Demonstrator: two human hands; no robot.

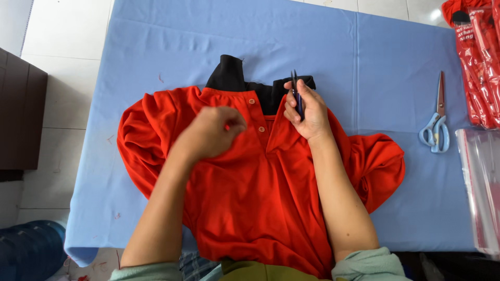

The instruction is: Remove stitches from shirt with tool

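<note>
Two bare hands work over one red polo shirt [260,192] with a black collar [245,83], spread face up on a blue cloth-covered table [390,78]. Right hand [306,112] is closed around a small dark snipping tool [297,96] near the collar. Left hand [216,131] is blurred, loosely curled above the chest; whether it pinches fabric I cannot tell. Soft and light, the shirt is probably best taken by collar or shoulders. One pair of scissors [436,127] lies at right, beside clear bags [482,182] and red packets [479,67].
</note>
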